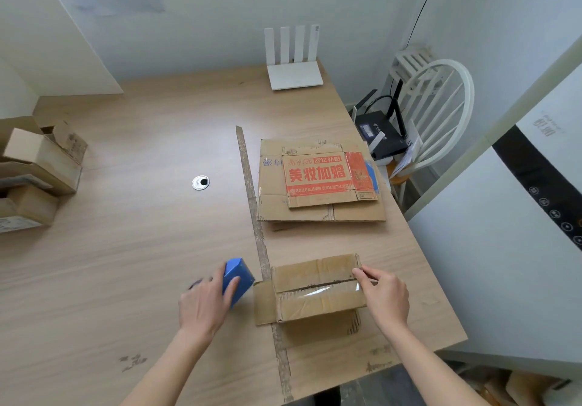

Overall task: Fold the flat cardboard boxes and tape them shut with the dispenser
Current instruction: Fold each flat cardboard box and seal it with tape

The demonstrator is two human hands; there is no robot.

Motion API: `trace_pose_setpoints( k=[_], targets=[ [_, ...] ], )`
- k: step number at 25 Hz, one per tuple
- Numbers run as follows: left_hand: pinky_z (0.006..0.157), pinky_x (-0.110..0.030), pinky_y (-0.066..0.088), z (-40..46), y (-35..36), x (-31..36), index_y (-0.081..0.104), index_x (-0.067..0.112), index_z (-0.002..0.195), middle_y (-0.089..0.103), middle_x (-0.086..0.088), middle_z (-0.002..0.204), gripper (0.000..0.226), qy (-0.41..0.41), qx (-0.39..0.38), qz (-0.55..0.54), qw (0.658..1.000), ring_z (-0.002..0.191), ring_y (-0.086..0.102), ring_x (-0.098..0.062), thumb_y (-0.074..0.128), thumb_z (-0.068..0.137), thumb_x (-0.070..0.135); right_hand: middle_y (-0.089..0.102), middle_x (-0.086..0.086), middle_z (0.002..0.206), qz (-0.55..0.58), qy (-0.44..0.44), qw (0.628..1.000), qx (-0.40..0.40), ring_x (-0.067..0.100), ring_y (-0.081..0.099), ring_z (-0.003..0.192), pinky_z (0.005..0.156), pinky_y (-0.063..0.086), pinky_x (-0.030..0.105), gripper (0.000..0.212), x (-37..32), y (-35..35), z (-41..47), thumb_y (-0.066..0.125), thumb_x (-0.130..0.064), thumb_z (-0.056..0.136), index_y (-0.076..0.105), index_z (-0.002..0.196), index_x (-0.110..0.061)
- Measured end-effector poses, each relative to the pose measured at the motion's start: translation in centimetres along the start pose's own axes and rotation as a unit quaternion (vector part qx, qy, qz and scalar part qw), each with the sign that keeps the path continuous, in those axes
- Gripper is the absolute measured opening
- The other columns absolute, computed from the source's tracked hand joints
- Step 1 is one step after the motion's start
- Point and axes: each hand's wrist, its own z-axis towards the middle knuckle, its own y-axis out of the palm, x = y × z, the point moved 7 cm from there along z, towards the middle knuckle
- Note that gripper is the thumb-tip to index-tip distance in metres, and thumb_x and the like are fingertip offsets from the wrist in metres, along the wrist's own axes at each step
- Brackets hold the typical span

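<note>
Blue plastic marks the tape dispenser [237, 281], gripped by the left hand [204, 305] with fingers curled over its near side, just left of the folded box [318, 289]. The box's taped seam [321, 286] runs left to right, from the dispenser toward the right hand [385, 295], whose pinched fingertips [359, 272] press the seam's far end. The tape looks laid; the dispenser sits at the seam's left end, the likely cutting side.
</note>
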Motion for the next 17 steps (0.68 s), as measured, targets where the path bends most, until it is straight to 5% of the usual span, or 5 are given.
trace_pose_setpoints(
  k=[4, 6, 9, 13, 17],
  targets=[
    [0.041, -0.028, 0.028, -0.9, 3.4, -3.4, 0.044, 0.009, 0.145, 0.051, -0.009, 0.063, 0.084, -0.036, -0.01, -0.026, 0.999, 0.044, 0.034, -0.025, 0.083, 0.071, 0.007, 0.078, -0.002, 0.105, -0.003, -0.009, 1.0, 0.011, 0.021, 0.069, 0.099, 0.061, 0.042, 0.022, 0.035, -0.3, -0.1, -0.1, 0.072, -0.045, 0.091, 0.078, 0.114, -0.019],
    [0.046, -0.035, 0.042, -1.8, 4.4, -3.6, 0.041, 0.004, 0.146, 0.055, -0.014, 0.074, 0.088, -0.038, -0.001, -0.027, 0.999, 0.054, 0.047, -0.03, 0.083, 0.069, 0.006, 0.078, 0.0, 0.106, -0.002, -0.015, 1.0, 0.015, 0.022, 0.069, 0.1, 0.057, 0.037, 0.015, 0.035, -0.5, -0.2, -0.3, 0.072, -0.043, 0.091, 0.077, 0.114, -0.017],
    [0.107, -0.052, 0.044, -3.0, 1.9, 1.6, 0.045, 0.0, 0.146, 0.049, -0.024, 0.142, 0.061, -0.017, 0.009, -0.154, 0.988, 0.13, 0.047, -0.041, 0.061, 0.096, 0.032, 0.078, 0.001, 0.106, -0.004, -0.009, 1.0, 0.019, 0.022, 0.069, 0.099, 0.055, 0.032, 0.012, 0.035, -0.8, -0.1, -0.7, 0.071, -0.042, 0.092, 0.077, 0.115, -0.016],
    [0.125, -0.031, 0.013, -5.1, 0.4, 11.6, 0.008, 0.02, 0.162, 0.012, 0.008, 0.167, 0.07, -0.099, -0.11, -0.491, 0.859, 0.154, 0.012, -0.01, 0.039, 0.105, 0.048, 0.076, 0.002, 0.113, 0.002, -0.004, 1.0, 0.017, 0.022, 0.069, 0.099, 0.057, 0.036, 0.013, 0.036, -0.8, 0.5, -1.6, 0.066, -0.041, 0.096, 0.075, 0.12, -0.015],
    [0.119, -0.037, 0.029, -5.6, 1.9, 12.8, -0.011, 0.034, 0.158, 0.003, 0.011, 0.168, 0.069, -0.094, -0.082, -0.448, 0.885, 0.154, 0.015, -0.014, 0.034, 0.107, 0.041, 0.062, 0.002, 0.14, 0.056, 0.012, 0.998, -0.027, 0.023, 0.059, 0.128, 0.101, 0.048, 0.032, 0.047, 0.5, 3.0, -2.8, 0.044, -0.041, 0.106, 0.058, 0.142, -0.014]
  ],
)
